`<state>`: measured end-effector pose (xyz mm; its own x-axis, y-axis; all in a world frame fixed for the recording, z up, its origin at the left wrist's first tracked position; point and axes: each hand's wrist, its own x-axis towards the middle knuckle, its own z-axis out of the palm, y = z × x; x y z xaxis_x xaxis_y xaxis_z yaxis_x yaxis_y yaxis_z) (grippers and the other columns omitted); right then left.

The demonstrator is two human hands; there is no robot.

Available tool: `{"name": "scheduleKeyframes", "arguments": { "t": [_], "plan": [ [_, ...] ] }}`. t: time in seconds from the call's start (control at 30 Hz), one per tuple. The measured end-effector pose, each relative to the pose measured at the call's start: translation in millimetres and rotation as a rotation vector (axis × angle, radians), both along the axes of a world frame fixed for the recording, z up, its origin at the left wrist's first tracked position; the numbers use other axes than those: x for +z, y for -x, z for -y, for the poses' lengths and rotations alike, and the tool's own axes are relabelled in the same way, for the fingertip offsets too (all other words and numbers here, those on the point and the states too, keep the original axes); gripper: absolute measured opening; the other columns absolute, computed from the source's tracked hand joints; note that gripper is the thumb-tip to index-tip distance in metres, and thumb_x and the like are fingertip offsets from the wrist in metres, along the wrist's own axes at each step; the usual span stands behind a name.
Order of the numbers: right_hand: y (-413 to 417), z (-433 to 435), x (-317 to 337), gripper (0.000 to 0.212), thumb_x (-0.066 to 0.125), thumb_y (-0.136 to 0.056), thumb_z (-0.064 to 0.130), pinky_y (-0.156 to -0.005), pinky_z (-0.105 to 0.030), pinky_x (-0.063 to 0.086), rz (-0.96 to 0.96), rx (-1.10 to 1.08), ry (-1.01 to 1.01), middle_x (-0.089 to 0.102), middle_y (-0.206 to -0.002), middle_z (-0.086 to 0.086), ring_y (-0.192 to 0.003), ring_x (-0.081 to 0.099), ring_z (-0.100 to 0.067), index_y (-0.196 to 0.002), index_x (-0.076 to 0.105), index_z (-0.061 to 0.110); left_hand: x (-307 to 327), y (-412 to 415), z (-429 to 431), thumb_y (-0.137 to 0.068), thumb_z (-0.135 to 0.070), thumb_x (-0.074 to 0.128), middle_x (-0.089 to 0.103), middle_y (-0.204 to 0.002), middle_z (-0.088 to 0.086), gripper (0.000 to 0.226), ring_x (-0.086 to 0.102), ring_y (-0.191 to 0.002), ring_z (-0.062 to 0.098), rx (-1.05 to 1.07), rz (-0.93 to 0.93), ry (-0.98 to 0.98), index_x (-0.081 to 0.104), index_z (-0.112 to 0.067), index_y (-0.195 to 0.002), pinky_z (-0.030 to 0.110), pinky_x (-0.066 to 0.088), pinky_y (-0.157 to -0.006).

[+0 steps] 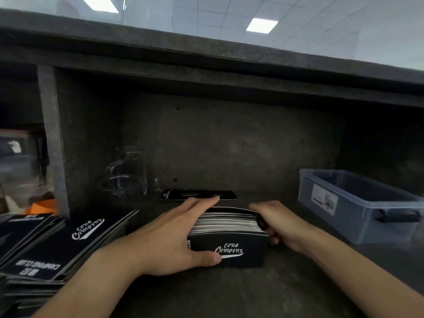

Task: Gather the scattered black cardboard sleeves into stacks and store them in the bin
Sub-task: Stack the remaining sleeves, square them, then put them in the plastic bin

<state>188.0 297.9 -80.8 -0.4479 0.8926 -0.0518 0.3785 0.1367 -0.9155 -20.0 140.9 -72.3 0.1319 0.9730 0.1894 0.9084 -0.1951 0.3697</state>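
Nearest us we had our two bare forearms, reaching forward over the dark shelf surface (252, 294).

Left hand (174, 244): fingers extended along the near-left side of the stack of black sleeves (227, 235), thumb pressed on its front face below the "Club Camping" print.

Right hand (282, 223): fingers curled against the stack's right end. Between them we clamped the stack, standing on edge.

Just beyond the left fingertips: one loose black sleeve (199, 195), lying flat.

Left of the left hand: a slumped pile of flat sleeves (57, 249).

Beyond that hand, further back: a clear glass jug (127, 173).

Right of the right hand, apart from it: a translucent blue-grey bin (367, 203) with a label on its side.
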Motion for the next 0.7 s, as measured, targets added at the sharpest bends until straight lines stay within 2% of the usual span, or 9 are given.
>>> {"name": "scheduleKeyframes", "arguments": {
  "t": [0.13, 0.23, 0.33, 0.43, 0.47, 0.53, 0.57, 0.6, 0.7],
  "plan": [
    [1.0, 5.4, 3.3, 0.071, 0.037, -0.096, 0.073, -0.039, -0.022, 0.036, 0.119, -0.049, -0.233, 0.053, -0.052, -0.004, -0.045, 0.048, -0.020, -0.069, 0.064, 0.014, -0.5, 0.1, -2.3, -0.076, -0.073, 0.070, 0.018, -0.145, -0.037, 0.092, 0.031, -0.135, -0.005, 0.017, -0.015, -0.014, 0.022, -0.051, -0.151, 0.024, 0.032, -0.116],
    [0.4, 6.2, 0.3, 0.095, 0.024, -0.090, 0.082, -0.044, -0.025, 0.043, 0.145, 0.047, -0.252, 0.061, -0.056, -0.004, -0.049, 0.055, -0.019, -0.075, 0.068, -0.001, -0.5, -0.4, -2.9, -0.074, -0.079, 0.067, 0.031, -0.137, -0.030, 0.084, 0.032, -0.131, -0.002, 0.068, -0.118, -0.042, 0.033, -0.047, -0.144, 0.026, 0.034, -0.113],
    [2.0, 3.5, -1.3, 0.081, 0.026, -0.096, 0.071, -0.056, -0.021, 0.046, 0.164, 0.172, -0.285, 0.073, -0.072, -0.001, -0.064, 0.065, -0.014, -0.088, 0.077, 0.008, 2.8, -2.0, -0.2, -0.075, -0.075, 0.069, 0.040, -0.134, -0.034, 0.076, 0.043, -0.124, -0.003, 0.074, -0.090, -0.021, 0.032, -0.053, -0.138, 0.028, 0.041, -0.106],
    [-1.8, -8.9, -3.5, 0.066, 0.033, -0.102, 0.062, -0.046, -0.024, 0.041, 0.073, 0.131, -0.258, 0.069, -0.073, -0.010, -0.061, 0.057, -0.019, -0.090, 0.076, 0.013, 6.3, -1.9, -0.5, -0.073, -0.073, 0.073, 0.049, -0.126, -0.032, 0.067, 0.051, -0.115, -0.005, 0.054, -0.032, 0.000, 0.039, -0.056, -0.128, 0.033, 0.047, -0.102],
    [-2.8, -16.8, -6.7, 0.056, 0.041, -0.103, 0.056, -0.050, -0.028, 0.046, 0.053, 0.079, -0.292, 0.069, -0.071, -0.006, -0.061, 0.058, -0.017, -0.088, 0.076, 0.015, 6.3, -2.2, -0.6, -0.073, -0.072, 0.073, 0.050, -0.124, -0.031, 0.065, 0.051, -0.114, -0.005, 0.057, -0.021, 0.003, 0.040, -0.055, -0.126, 0.033, 0.047, -0.102],
    [-1.2, -41.4, -13.7, 0.025, 0.061, -0.100, 0.040, -0.076, -0.035, 0.058, 0.150, 0.013, -0.518, 0.072, -0.081, 0.007, -0.073, 0.066, -0.009, -0.087, 0.074, 0.023, 5.3, -2.7, -0.9, -0.073, -0.070, 0.074, 0.051, -0.124, -0.030, 0.064, 0.051, -0.114, -0.005, 0.068, -0.003, -0.001, 0.041, -0.054, -0.125, 0.032, 0.047, -0.102],
    [1.5, -54.0, -14.6, 0.011, 0.066, -0.097, 0.035, -0.089, -0.036, 0.056, 0.238, 0.034, -0.626, 0.071, -0.093, 0.009, -0.085, 0.068, -0.006, -0.092, 0.072, 0.027, 4.5, -3.1, -1.8, -0.073, -0.070, 0.075, 0.050, -0.124, -0.030, 0.064, 0.051, -0.114, -0.006, 0.067, 0.001, -0.008, 0.041, -0.053, -0.125, 0.031, 0.046, -0.102],
    [6.2, -66.0, -13.8, 0.010, 0.068, -0.096, 0.035, -0.098, -0.036, 0.053, 0.344, 0.088, -0.714, 0.067, -0.106, 0.008, -0.097, 0.066, -0.007, -0.102, 0.070, 0.028, 3.4, -3.1, -2.5, -0.073, -0.070, 0.075, 0.050, -0.124, -0.030, 0.064, 0.050, -0.114, -0.006, 0.066, 0.002, -0.007, 0.041, -0.053, -0.125, 0.031, 0.046, -0.102],
    [31.2, -91.7, -5.3, 0.049, 0.062, -0.096, 0.048, -0.111, -0.037, 0.043, 0.601, 0.268, -0.810, 0.055, -0.138, 0.002, -0.127, 0.053, -0.016, -0.138, 0.054, 0.024, 0.1, -1.2, -5.4, -0.071, -0.072, 0.074, 0.051, -0.123, -0.029, 0.066, 0.052, -0.114, -0.005, 0.057, 0.007, -0.025, 0.041, -0.051, -0.125, 0.032, 0.046, -0.102]
  ]
}}
